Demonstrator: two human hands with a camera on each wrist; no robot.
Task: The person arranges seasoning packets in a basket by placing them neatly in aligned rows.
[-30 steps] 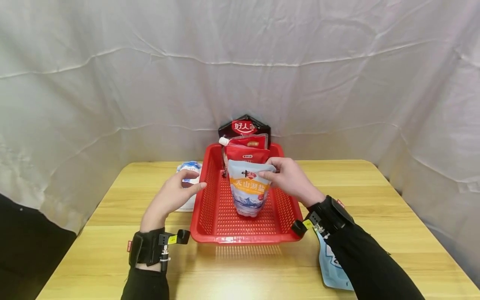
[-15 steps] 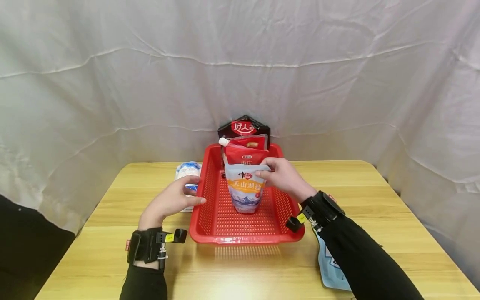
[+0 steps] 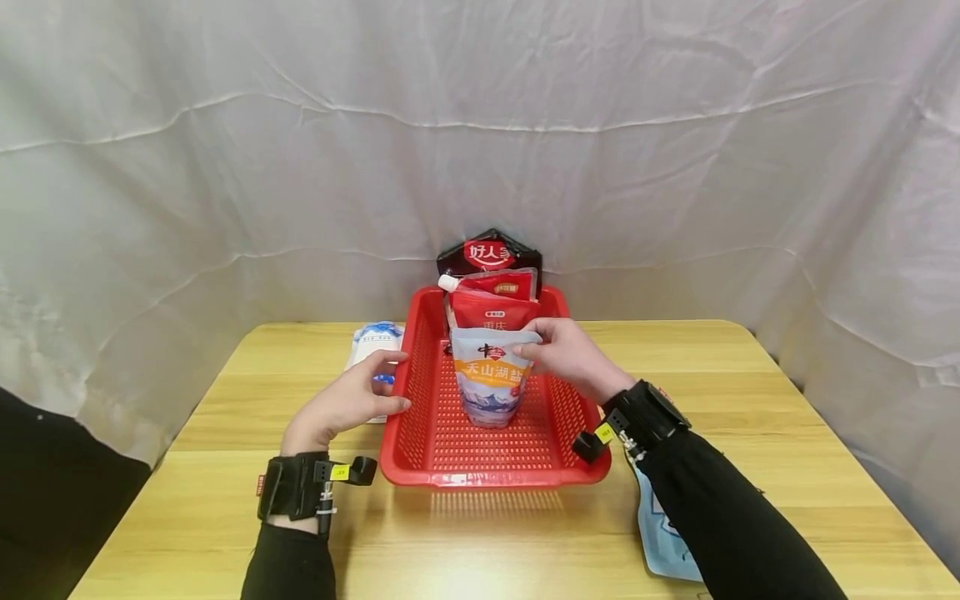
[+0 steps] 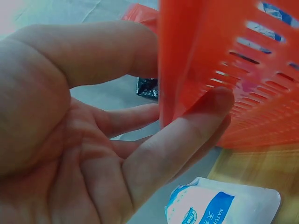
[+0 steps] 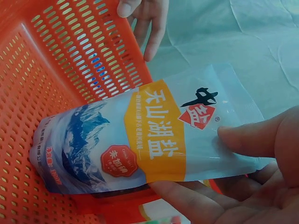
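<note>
The pale blue salt pouch with an orange band and mountain picture (image 3: pixel 491 375) stands upright in the middle of the red perforated plastic basket (image 3: pixel 427 433), at the centre of the head view. It has come down and back over the last second, and its base now looks to rest on the basket floor, so the placing seems nearly finished, though the hold is not yet released.

Nearest, at the lower right of the frame, a light blue flat pouch (image 3: pixel 663 542) lies on the yellow wooden table (image 3: pixel 487 550), partly under the dark right sleeve. At the lower left, the left hand (image 3: pixel 345 404) has shifted only slightly; its fingers (image 4: pixel 187 135) and thumb are clasped about the basket's left rim, thumb on one side of the wall and fingers on the other, as the left wrist view shows.

Further in, the right hand (image 3: pixel 570 354) pinches the pouch's top edge, thumb in front and fingers (image 5: pixel 187 200) behind.

Left of the basket, just beyond the left hand, lies a white and blue bag (image 3: pixel 375 342). Behind the salt pouch, a red spouted pouch (image 3: pixel 495 304) leans at the basket's far end, and a black packet with a red label (image 3: pixel 489 252) stands behind that, before the white cloth backdrop (image 3: pixel 225 167).
</note>
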